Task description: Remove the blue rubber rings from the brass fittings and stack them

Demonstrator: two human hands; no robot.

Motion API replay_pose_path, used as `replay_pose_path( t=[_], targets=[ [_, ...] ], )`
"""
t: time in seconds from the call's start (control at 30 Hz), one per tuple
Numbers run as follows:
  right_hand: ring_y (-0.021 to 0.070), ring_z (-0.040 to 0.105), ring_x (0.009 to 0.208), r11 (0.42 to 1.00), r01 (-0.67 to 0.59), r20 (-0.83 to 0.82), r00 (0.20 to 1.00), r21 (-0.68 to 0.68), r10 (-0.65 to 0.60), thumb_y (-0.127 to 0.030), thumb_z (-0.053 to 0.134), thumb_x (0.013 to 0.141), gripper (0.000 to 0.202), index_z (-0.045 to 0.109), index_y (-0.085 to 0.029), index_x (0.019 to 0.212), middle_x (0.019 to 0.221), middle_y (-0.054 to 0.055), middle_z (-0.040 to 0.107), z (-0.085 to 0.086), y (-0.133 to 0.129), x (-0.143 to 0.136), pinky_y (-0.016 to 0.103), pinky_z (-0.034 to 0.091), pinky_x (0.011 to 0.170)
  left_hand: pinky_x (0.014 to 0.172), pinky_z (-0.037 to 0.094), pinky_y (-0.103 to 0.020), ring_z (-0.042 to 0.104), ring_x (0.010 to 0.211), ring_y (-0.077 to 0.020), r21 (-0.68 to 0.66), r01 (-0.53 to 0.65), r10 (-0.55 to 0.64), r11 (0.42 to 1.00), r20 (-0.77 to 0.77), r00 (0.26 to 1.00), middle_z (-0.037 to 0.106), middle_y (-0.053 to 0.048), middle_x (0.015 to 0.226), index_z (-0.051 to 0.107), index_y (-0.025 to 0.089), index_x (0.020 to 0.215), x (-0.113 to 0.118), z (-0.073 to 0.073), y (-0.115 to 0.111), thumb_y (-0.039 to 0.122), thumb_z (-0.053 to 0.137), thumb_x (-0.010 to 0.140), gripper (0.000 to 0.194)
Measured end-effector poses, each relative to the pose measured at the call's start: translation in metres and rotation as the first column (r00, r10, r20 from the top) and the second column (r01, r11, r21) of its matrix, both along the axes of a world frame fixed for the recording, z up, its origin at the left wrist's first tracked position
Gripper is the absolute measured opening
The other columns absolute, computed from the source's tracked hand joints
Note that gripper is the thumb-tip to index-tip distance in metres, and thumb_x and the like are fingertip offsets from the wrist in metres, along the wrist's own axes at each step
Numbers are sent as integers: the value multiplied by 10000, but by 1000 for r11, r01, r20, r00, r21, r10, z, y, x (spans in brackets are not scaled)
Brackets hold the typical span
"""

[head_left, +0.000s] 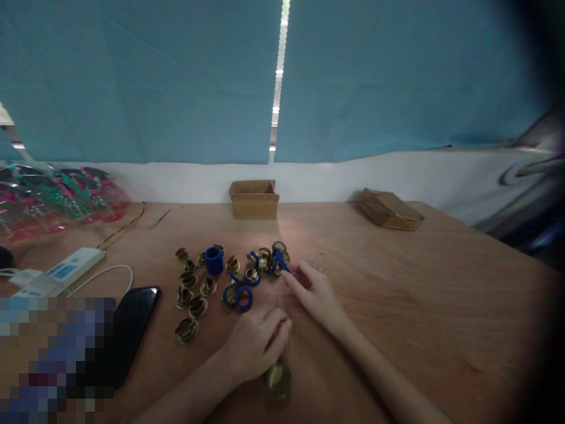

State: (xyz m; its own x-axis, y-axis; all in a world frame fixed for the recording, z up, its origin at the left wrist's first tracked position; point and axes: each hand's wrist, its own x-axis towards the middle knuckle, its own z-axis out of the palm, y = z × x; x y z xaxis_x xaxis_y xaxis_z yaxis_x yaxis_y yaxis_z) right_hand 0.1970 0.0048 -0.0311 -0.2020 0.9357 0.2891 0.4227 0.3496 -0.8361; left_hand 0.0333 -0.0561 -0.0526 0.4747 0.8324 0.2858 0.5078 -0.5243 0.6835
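My right hand (318,297) reaches to the right end of a pile of brass pieces, its thumb and fingers pinched on a blue ring (282,260) seen nearly edge-on. Nearer to me, my left hand (258,341) is closed with fingers curled; whatever it may hold is hidden. Just below it stands a blurred, greenish, see-through object (279,384). Round brass pieces (198,307), several with an upright plate across them, lie loose on the left. Others among the pile carry blue rings (243,298). A short stack of blue rings (214,261) stands behind them.
An open cardboard box (255,207) stands at the back of the wooden table (441,306), with another carton (391,210) to its right. On the left are a black phone (136,321), a white power strip (66,271) with cables, and bagged pink-and-green items (66,197).
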Motion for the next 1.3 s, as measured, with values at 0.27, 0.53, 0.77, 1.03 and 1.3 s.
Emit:
replay_pose_path(
  t=[0.27, 0.53, 0.77, 1.03, 1.3],
  targets=[
    [151, 588, 663, 1000, -9, 52, 999, 7, 9, -361, 559, 861, 168, 581, -195, 880, 755, 14, 620, -1, -3, -1, 252, 461, 575, 673, 420, -278, 580, 750, -177, -18, 122, -122, 992, -1, 993, 614, -55, 831, 566, 171, 974, -9, 9, -4, 296, 490, 858, 187],
    [149, 584, 636, 999, 14, 90, 996, 42, -18, -369, 596, 840, 193, 601, -183, 887, 738, 18, 626, -4, 2, -8, 257, 456, 575, 626, 405, -280, 570, 690, -178, 103, 206, -187, 973, -164, 969, 611, -46, 761, 569, 182, 792, 0, 4, -10, 378, 622, 726, 214],
    [139, 587, 693, 940, -265, 314, 930, 214, 191, -329, 569, 878, 148, 583, -191, 929, 841, 32, 643, 13, 32, -45, 243, 427, 641, 538, 361, -260, 576, 596, -155, 141, 192, -146, 971, -280, 949, 627, -34, 663, 593, 180, 740, -3, 4, -10, 435, 536, 815, 272],
    [148, 554, 613, 953, -227, 194, 963, 202, 188, -273, 334, 977, 152, 469, -207, 946, 653, -20, 547, 25, 69, -104, 242, 371, 610, 528, 372, -252, 607, 603, -158, 119, 189, -143, 975, -318, 937, 655, -20, 682, 608, 182, 762, -4, 0, -9, 458, 523, 819, 293],
    [92, 425, 421, 917, -380, 8, 923, -120, 384, -222, 376, 941, 154, 465, -197, 817, 500, -80, 456, 13, 92, -133, 193, 337, 444, 559, 408, -262, 625, 635, -180, 79, 163, -122, 983, -375, 919, 666, -36, 716, 616, 175, 774, -4, 9, -10, 493, 507, 821, 340]
  ],
)
